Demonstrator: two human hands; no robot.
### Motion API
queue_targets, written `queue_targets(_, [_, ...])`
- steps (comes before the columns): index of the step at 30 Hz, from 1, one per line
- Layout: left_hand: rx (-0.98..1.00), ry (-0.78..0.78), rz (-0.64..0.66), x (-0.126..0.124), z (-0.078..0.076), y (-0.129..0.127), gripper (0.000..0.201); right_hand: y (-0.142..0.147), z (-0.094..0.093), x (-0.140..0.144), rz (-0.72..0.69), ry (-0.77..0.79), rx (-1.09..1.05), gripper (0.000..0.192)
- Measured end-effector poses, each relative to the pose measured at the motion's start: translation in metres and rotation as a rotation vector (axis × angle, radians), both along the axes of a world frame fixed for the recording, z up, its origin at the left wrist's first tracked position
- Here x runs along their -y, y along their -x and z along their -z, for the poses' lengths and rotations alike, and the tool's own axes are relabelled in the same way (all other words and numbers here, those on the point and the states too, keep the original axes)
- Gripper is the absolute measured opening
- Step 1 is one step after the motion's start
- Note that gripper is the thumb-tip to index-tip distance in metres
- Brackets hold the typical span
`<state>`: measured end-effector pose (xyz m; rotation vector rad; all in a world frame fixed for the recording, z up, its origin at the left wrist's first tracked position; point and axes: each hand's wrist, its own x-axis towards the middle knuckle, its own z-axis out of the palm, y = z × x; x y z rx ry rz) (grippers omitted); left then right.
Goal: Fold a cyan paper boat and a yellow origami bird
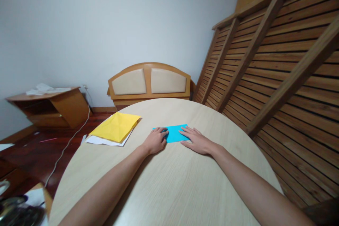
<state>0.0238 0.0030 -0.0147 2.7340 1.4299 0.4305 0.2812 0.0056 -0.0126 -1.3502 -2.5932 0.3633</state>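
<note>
Two hands press on a folded blue paper [173, 133] lying flat just above the middle of the frame on the round table [169, 180]. Its long axis runs left to right across the picture. The left hand [156, 141], fingers curled, pins the paper's left end; the right hand [197, 141] lies flat and spread on its right end, grasping nothing. Left of centre, a yellow sheet [116, 126] rests on white sheets [102, 141] at the table's edge. No writing is readable.
</note>
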Motion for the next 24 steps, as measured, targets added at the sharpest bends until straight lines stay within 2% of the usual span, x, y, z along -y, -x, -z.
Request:
queue_targets(7, [0.012,-0.022,0.019,0.005,-0.002,0.001,0.052,0.004,-0.007,0.008,-0.048,-0.019,-0.008,0.072])
queue_targets(18, [0.03,0.021,0.001,0.005,-0.001,0.0,0.045,0.003,-0.013,0.007,-0.118,-0.081,-0.049,0.057])
queue_targets(24, [0.027,0.061,0.015,0.005,0.0,0.001,0.05,0.003,-0.016,0.01,-0.141,-0.093,-0.071,0.054])
